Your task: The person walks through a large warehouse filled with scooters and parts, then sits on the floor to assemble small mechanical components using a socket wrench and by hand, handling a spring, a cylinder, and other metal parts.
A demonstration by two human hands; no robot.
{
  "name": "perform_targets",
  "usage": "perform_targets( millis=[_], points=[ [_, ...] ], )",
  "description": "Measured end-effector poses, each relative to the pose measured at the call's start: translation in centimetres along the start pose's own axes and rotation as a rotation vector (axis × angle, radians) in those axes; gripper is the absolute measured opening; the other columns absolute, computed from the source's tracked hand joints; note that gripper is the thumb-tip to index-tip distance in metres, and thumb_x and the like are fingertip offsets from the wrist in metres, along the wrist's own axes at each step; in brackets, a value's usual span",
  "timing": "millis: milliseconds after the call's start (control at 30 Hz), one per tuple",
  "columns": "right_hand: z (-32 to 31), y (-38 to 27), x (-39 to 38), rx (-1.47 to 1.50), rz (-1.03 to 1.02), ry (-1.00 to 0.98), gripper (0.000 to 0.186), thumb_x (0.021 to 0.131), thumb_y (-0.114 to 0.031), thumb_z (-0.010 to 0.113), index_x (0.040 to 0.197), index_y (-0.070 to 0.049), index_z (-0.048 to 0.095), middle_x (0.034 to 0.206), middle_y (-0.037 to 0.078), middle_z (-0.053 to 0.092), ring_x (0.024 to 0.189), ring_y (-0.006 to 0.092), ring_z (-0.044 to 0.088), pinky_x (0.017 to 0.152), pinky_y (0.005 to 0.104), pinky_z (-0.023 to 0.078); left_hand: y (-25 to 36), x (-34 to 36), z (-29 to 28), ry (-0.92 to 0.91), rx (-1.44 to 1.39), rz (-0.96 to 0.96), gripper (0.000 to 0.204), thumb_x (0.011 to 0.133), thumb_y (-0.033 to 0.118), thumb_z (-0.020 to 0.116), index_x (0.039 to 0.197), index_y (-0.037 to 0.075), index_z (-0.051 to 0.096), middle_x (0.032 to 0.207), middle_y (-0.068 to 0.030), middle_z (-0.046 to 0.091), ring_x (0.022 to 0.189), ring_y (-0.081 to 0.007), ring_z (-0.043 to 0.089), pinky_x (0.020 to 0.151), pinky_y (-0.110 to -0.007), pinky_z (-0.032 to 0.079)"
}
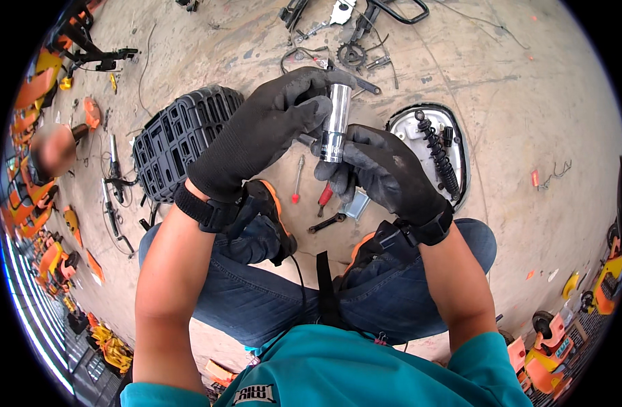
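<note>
My gloved left hand (260,129) grips the upper part of an upright chrome socket (336,122), with thumb and fingers at its side and top. My gloved right hand (385,169) holds the socket's lower end with curled fingers. Beneath my hands on the floor lie a red-tipped screwdriver (298,178), a red-handled tool (326,197), a short dark wrench (326,222) and a clear blue-tinted packet (357,205). A black slatted plastic crate or basket (172,139) is beside my left forearm. To the right, a white tray with a dark rim (409,139) holds a black coil-spring shock absorber (438,152).
I sit low on a concrete floor (514,122), legs bent. Bike parts, a chainring (351,54) and cables are scattered ahead. Fork-like tubes (114,163) lie to the left. A person (53,152) is at the far left, among orange and yellow parts. More such parts line the right edge.
</note>
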State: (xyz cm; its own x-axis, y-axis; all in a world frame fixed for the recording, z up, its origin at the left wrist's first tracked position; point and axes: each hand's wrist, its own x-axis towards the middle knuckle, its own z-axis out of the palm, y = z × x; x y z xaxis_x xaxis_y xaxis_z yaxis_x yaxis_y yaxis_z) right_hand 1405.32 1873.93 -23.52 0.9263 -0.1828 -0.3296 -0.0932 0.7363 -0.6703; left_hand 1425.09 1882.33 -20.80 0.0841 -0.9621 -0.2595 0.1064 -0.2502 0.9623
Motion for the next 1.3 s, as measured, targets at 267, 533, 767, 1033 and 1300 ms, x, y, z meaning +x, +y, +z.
perform_targets(
  millis=[267,533,767,1033,1300],
  points=[
    [-0.2,-0.3,0.2,-0.038,0.008,0.007,0.036,0.102,-0.018,0.046,0.129,0.007,0.047,0.102,0.021,0.067,0.079,0.0200,0.064,0.070,0.0329,0.053,-0.4,0.4,-0.2,0.034,0.068,0.063,0.033,0.097,0.022,0.058,0.121,0.000,0.056,0.093,-0.0005,0.057,0.083,-0.0083,0.050,0.076,-0.026,0.045],
    [0.2,-0.2,0.2,-0.074,-0.062,0.029,0.030,0.102,-0.022,0.046,0.117,0.003,0.054,0.099,0.012,0.068,0.076,0.0120,0.064,0.067,0.0250,0.053,0.6,0.2,-0.5,0.014,0.181,-0.072,0.042,0.096,0.022,0.057,0.131,-0.001,0.052,0.108,-0.0037,0.060,0.099,-0.0110,0.055,0.088,-0.027,0.045],
    [-0.2,0.2,0.3,-0.017,-0.086,0.035,0.034,0.104,-0.021,0.043,0.123,0.006,0.050,0.099,0.019,0.067,0.075,0.0175,0.064,0.066,0.0298,0.053,0.4,0.3,0.0,0.179,0.088,-0.051,0.020,0.095,0.020,0.060,0.099,0.000,0.059,0.081,0.0004,0.055,0.076,-0.0068,0.054,0.070,-0.025,0.048],
    [-0.4,0.0,0.6,-0.015,-0.020,0.036,0.043,0.104,-0.033,0.042,0.109,0.005,0.061,0.082,0.013,0.067,0.061,0.0144,0.058,0.054,0.0256,0.045,-1.4,-0.4,-0.6,-0.027,0.404,-0.069,0.030,0.088,0.008,0.059,0.117,0.001,0.057,0.103,-0.0124,0.062,0.092,-0.0281,0.060,0.084,-0.036,0.050],
    [-0.4,-0.3,0.5,-0.036,-0.032,0.031,0.042,0.104,-0.033,0.042,0.109,0.005,0.061,0.081,0.013,0.067,0.060,0.0139,0.058,0.052,0.0246,0.044,-2.5,-0.6,-1.2,-0.068,0.846,0.320,0.042,0.083,0.001,0.060,0.125,0.004,0.056,0.111,-0.0156,0.063,0.097,-0.0358,0.060,0.086,-0.040,0.049]
  ],
)
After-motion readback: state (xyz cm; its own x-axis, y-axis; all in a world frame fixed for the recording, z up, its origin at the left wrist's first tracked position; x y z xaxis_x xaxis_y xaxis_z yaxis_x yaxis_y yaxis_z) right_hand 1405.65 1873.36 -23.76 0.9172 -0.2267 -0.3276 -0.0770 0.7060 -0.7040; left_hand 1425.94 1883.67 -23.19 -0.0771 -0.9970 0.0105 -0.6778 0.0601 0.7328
